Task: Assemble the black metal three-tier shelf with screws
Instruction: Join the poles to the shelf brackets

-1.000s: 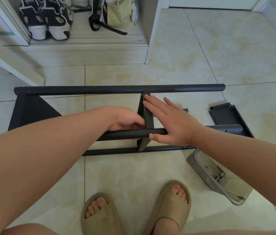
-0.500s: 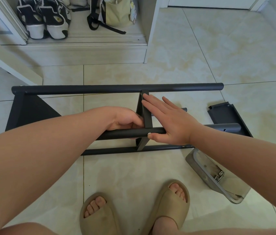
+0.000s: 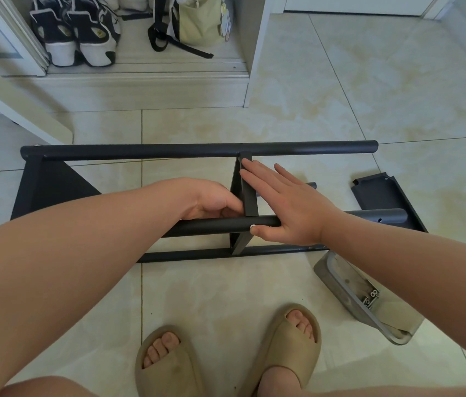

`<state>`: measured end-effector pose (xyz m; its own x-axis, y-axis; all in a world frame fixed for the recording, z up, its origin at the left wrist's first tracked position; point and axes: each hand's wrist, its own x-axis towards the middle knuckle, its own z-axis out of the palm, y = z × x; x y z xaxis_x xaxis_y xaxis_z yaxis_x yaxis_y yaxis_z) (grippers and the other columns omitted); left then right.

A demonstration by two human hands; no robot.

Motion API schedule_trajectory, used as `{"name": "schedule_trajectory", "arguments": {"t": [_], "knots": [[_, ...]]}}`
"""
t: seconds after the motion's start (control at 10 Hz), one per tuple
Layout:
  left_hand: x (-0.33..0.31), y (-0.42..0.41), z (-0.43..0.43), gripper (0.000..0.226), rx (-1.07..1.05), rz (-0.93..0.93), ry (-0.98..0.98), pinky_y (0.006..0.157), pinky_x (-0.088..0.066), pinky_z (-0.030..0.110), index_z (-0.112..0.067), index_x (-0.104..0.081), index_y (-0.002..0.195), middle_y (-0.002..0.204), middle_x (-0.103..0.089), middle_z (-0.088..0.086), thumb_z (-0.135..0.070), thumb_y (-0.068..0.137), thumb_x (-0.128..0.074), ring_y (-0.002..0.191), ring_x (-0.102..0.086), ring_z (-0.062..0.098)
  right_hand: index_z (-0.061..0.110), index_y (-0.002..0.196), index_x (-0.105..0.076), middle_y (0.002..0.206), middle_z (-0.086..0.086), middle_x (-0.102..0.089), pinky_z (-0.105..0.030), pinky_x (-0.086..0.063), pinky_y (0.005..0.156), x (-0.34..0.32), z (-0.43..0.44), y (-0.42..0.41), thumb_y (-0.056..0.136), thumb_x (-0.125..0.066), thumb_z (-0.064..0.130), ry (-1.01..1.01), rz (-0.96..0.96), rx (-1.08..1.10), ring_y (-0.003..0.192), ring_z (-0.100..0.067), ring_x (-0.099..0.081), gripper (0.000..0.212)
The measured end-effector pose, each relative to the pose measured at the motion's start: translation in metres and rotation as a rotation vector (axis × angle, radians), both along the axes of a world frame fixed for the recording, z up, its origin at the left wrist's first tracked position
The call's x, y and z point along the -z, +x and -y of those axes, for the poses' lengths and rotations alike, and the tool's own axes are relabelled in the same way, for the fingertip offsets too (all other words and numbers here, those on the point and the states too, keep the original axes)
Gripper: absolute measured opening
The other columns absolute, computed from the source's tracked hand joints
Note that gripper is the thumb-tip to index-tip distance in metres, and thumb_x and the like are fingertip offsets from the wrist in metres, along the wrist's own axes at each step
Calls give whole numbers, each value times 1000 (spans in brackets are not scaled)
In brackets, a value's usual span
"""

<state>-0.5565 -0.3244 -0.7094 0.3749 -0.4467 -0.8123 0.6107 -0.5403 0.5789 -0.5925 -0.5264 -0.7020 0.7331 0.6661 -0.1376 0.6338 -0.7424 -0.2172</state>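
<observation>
While looking down past both forearms, saw the black shelf frame lying on its side on the tiled floor, just beyond two beige slippers. Noted its long poles running left to right, with a dark end panel fixed at the left end and a middle panel standing on its edge between the poles.

Found the left hand reaching in from the lower left, wrist bent, back of the hand turned up, placed just left of the middle panel and just above the near pole. Saw its fingers curled inward, the tips hidden against the panel; could not tell whether gripping anything or not.

Found the right hand coming in from the lower right, the forearm crossing above a grey tray. Saw this hand flat and released: fingers straight and close together, laid against the right side of the middle panel and pointing toward the far pole; thumb stretched out just below the near pole, with the pole between thumb and palm.

Noted a loose panel lying on the floor at the right, beside the open end of the near pole. Saw a few small screws in the grey tray. Farther back, saw dark and white shoes and a pale bag in an open closet.
</observation>
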Motion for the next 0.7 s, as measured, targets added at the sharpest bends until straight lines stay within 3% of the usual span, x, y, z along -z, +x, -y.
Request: {"name": "schedule_trajectory", "arguments": {"t": [0.1,0.2,0.3,0.5,0.6,0.7], "knots": [[0,0,0,11,3,-6,-13,91,-50,35,-8,-71,92,82,-73,6,-11,94,-60,84,-65,21,13,163,-9,171,0,2,-36,1,127,0,0,0,89,-37,71,0,0,0,157,-13,1,98],[2,-1,-1,14,-18,-45,-12,99,-49,38,-10,-70,97,80,-72,5,-14,97,-57,81,-65,19,14,163,-9,171,1,3,-37,1,128,0,0,1,89,-36,71,-6,-3,0,157,-13,2,98],[4,-2,-2,15,-48,-82,-15,101,-49,39,-12,-68,103,78,-70,3,-18,99,-56,79,-63,16,14,163,-9,171,1,3,-38,0,128,0,0,1,89,-37,70,-6,-1,0,157,-13,1,98],[-1,-1,-2,12,6,-57,-33,81,-50,31,-15,-66,102,71,-69,0,-15,97,-56,70,-61,13,13,163,-10,171,0,2,-37,0,128,0,0,0,89,-37,71,-1,3,3,157,-13,0,98],[0,-2,-3,11,-3,-61,-60,86,-48,34,-14,-66,97,68,-68,1,-11,97,-55,73,-60,15,14,163,-10,171,1,2,-37,0,128,0,0,0,88,-38,70,7,1,6,157,-13,0,98],[3,-1,-5,13,-16,-83,-96,97,-47,39,-13,-66,97,79,-70,4,-7,96,-55,82,-61,18,14,163,-9,171,1,2,-37,-1,128,0,0,0,89,-38,70,8,-4,6,157,-14,-1,98]]}}
